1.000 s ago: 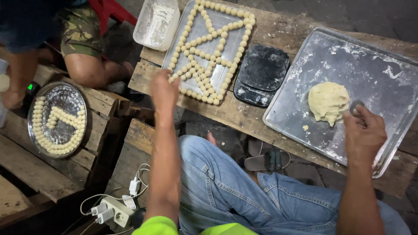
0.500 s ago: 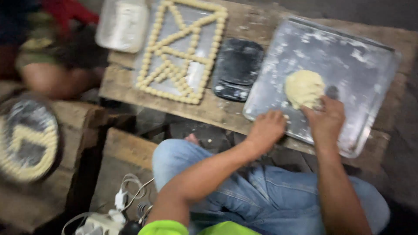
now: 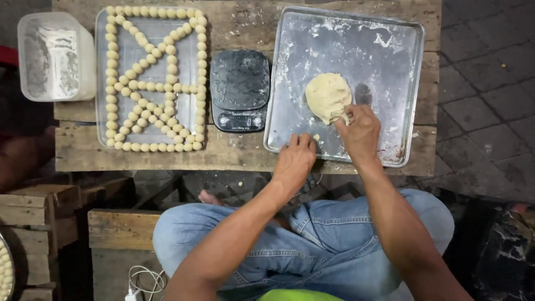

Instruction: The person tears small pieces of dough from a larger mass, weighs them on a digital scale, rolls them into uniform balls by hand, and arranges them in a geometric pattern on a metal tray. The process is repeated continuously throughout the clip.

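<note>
My right hand has its grip pinched on the near edge of the dough lump on the floured tray. My left hand rests loosely curled, holding nothing, on the tray's near rim.

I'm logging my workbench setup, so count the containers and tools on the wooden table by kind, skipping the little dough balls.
Metal trays: 2, one with the dough lump under the right hand, one with dough balls
Plastic tub: 1
Black kitchen scale: 1
Dough lump: 1
Total: 5
</note>
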